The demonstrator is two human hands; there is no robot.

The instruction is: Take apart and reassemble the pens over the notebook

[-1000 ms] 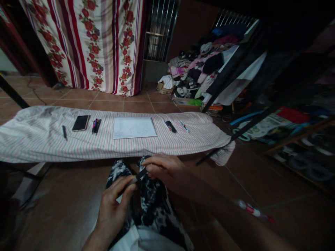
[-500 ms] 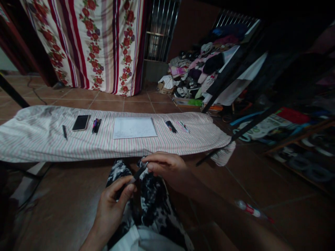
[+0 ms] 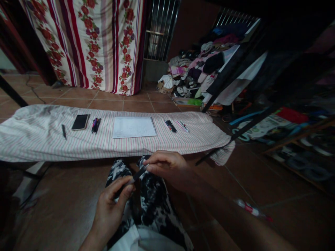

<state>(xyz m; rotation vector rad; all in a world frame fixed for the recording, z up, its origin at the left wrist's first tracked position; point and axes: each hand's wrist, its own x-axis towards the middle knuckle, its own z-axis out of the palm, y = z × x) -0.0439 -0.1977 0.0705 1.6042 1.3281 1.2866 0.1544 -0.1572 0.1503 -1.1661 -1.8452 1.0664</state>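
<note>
A dark pen is held slantwise over my lap, between my two hands. My left hand grips its lower end between thumb and fingers. At the upper end, the thumb and fingertips of my right hand pinch the tip. Beyond my hands, a spiral notebook lies open on the striped cloth. Left of the notebook are a bunch of pens, a phone with a dark screen and a single dark pen. To its right lie two more small groups of pens, one dark and one lighter.
Black metal bars rise at the right end of the cloth-covered surface. A plastic bottle lies on the tiled floor at the right. Farther back are a flowered curtain, a heap of clothes and a rack of shoes.
My right fingertips have shifted very slightly at the upper end of the pen. My left hand keeps its grip, and the things on the cloth stay where they were.
</note>
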